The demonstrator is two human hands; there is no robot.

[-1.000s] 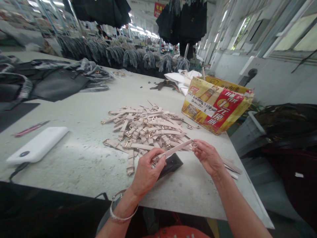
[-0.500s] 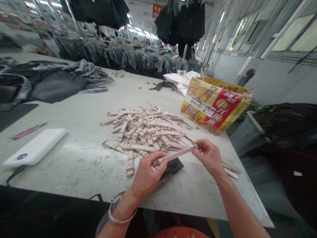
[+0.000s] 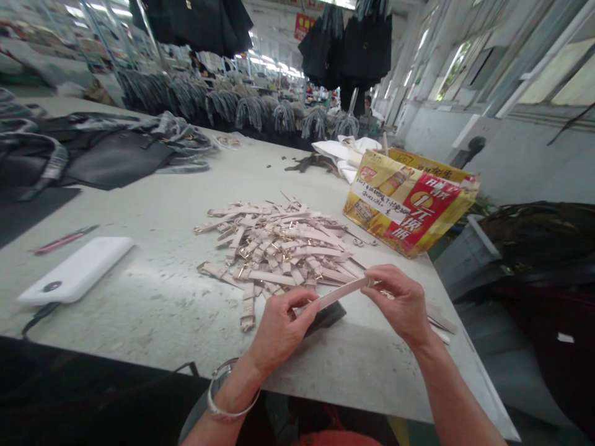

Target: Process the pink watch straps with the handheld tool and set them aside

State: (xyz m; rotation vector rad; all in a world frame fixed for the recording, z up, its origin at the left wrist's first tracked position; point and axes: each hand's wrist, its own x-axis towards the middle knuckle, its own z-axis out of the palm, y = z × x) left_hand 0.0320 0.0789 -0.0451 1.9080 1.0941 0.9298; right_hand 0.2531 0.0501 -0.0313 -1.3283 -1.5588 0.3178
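Note:
A pale pink strap [image 3: 343,293] is stretched between my two hands, just above the table's near side. My left hand [image 3: 281,325] pinches its left end between thumb and fingers. At the other end, my right hand [image 3: 398,302] grips the strap with thumb and fingertips; what its fingers cover there is hidden. Beneath the strap a dark flat block [image 3: 326,317] lies on the table, partly behind my left hand. Beyond my hands spreads a heap of similar pink straps with metal buckles [image 3: 279,244]. More loose straps [image 3: 441,322] lie beside my right wrist.
A yellow and red carton [image 3: 409,201] stands at the table's right edge, with white cloth [image 3: 348,152] behind it. To the left are a white power bank [image 3: 79,272] with a cable, a pink-handled tool [image 3: 65,240] and black bags [image 3: 111,155]. A grey bin [image 3: 465,260] stands right of the table.
My right hand's fingers have shifted at the strap's right end, where a small ring-like piece showed before and is now mostly covered. The whole view has moved slightly.

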